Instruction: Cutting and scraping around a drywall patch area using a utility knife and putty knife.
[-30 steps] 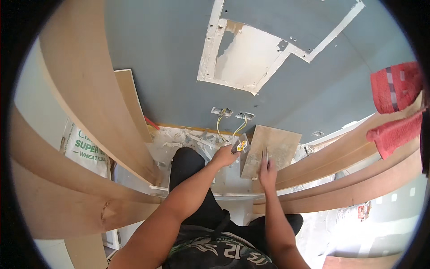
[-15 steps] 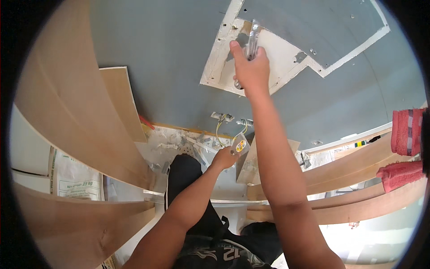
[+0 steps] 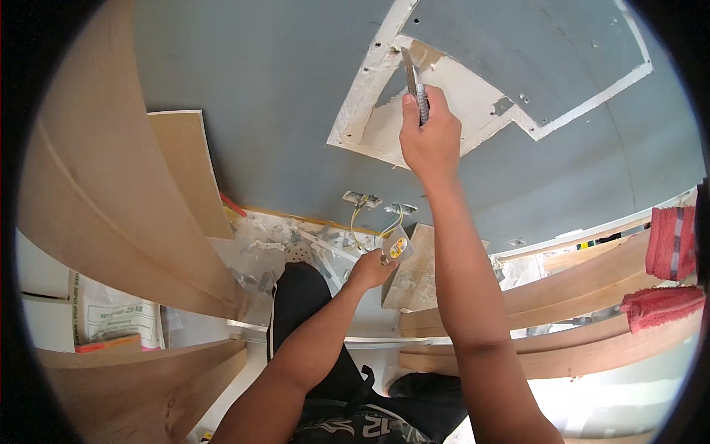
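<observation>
My right hand (image 3: pixel 435 139) is closed around a snap-off utility knife (image 3: pixel 422 102), its long blade slid out and pointing up toward the far wall. The blade tip lies over the edge of a white plastered patch (image 3: pixel 462 96) in the blue-grey wallboard; whether it touches cannot be told. Lower and to the left, my left hand (image 3: pixel 371 270) is closed on a flat, grey putty knife (image 3: pixel 399 246) with a yellow label on its blade. The handle is mostly hidden in my fingers. Just beyond it, loose wires (image 3: pixel 357 222) hang from two cut-outs in the wallboard.
Curved wooden boards (image 3: pixel 96 185) rise on my left, and more wooden boards (image 3: pixel 532 296) cross on the right. Red cloths (image 3: pixel 671 243) hang at the far right. A square board (image 3: pixel 414 270) leans below the wall. Plaster debris (image 3: pixel 270 229) litters the floor; a white sack (image 3: pixel 118 314) stands left.
My right hand has moved slightly right and down on the wall, and the knife has turned so its blade points up-left. My left hand still holds the putty knife in nearly the same place.
</observation>
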Motion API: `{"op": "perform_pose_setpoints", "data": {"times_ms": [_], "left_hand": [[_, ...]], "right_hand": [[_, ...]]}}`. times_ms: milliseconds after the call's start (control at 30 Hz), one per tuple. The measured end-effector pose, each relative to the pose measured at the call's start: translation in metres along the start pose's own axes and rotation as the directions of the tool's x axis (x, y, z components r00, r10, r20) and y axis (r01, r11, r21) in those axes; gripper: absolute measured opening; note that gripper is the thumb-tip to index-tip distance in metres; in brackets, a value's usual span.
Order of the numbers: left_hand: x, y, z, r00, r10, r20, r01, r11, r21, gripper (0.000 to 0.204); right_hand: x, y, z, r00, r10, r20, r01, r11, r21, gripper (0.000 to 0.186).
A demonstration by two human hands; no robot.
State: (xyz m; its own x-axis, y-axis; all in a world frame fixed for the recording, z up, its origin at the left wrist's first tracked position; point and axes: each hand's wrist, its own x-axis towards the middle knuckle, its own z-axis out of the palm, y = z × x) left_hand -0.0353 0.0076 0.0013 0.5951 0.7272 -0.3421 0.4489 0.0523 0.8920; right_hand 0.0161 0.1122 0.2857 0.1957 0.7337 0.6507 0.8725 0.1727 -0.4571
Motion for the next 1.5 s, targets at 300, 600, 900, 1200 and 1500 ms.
{"op": "perform_pose_setpoints", "data": {"times_ms": [300,600,900,1200,1500], "left_hand": [[0.004,0.000,0.010,1.000,0.000,0.012,0.000,0.999,0.044,0.056],[0.041,-0.073,0.045,0.949,0.281,-0.145,-0.311,0.911,-0.270,0.058],[0.009,-0.005,0.019,0.998,0.063,-0.003,-0.063,0.994,0.087,0.060],[0.014,-0.014,0.024,0.992,0.128,-0.005,-0.128,0.992,0.012,0.058],[0.038,-0.050,0.037,0.981,0.192,-0.003,-0.190,0.973,0.134,0.056]], "right_hand": [[-0.008,-0.005,0.008,0.996,0.092,0.016,-0.093,0.995,0.048,0.019],[-0.009,-0.063,0.031,0.959,0.274,-0.075,-0.276,0.961,-0.012,0.025],[-0.023,-0.028,-0.019,0.963,0.260,0.071,-0.258,0.966,-0.027,0.027],[-0.007,-0.024,0.010,0.962,0.273,0.030,-0.274,0.960,0.060,0.026],[-0.009,-0.045,0.027,0.966,0.258,-0.009,-0.258,0.966,0.011,0.026]]}}
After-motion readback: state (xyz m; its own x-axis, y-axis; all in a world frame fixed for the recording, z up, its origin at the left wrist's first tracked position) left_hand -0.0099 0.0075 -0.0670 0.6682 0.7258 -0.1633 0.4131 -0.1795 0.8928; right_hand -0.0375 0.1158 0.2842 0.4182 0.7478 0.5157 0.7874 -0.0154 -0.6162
